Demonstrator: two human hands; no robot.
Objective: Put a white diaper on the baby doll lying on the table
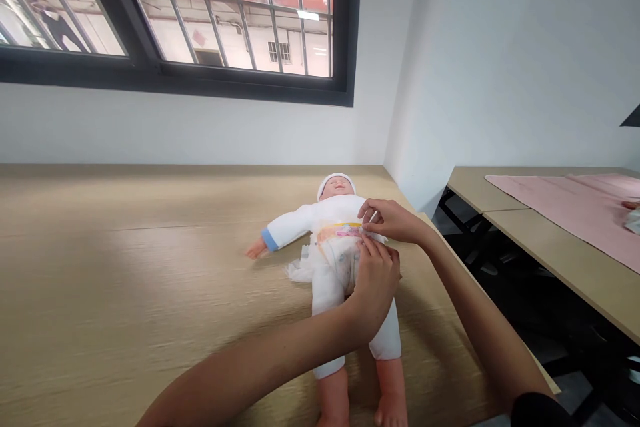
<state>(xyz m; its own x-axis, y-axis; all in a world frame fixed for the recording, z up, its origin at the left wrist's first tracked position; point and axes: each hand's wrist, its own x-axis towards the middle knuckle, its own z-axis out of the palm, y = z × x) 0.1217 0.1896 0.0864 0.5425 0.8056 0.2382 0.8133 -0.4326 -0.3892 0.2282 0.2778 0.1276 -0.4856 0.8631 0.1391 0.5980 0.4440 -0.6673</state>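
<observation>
A baby doll (329,287) in a white outfit and white cap lies on its back on the wooden table, its head away from me. Around its hips is a white diaper (341,259), with a coloured waistband across the belly. My left hand (376,277) reaches over the doll's legs, its fingers closed on the diaper's right-side edge. Just above it, my right hand (393,220) pinches the diaper's edge near the waistband. The fingertips of both hands nearly meet. A loose white flap (299,268) of the diaper spreads out at the doll's left side in the picture.
The wooden table (125,293) runs up to the wall under a barred window (240,7). Across a gap on the right stands another table (565,287), covered partly by a pink cloth (590,203). Something white (633,221) lies at its far right edge.
</observation>
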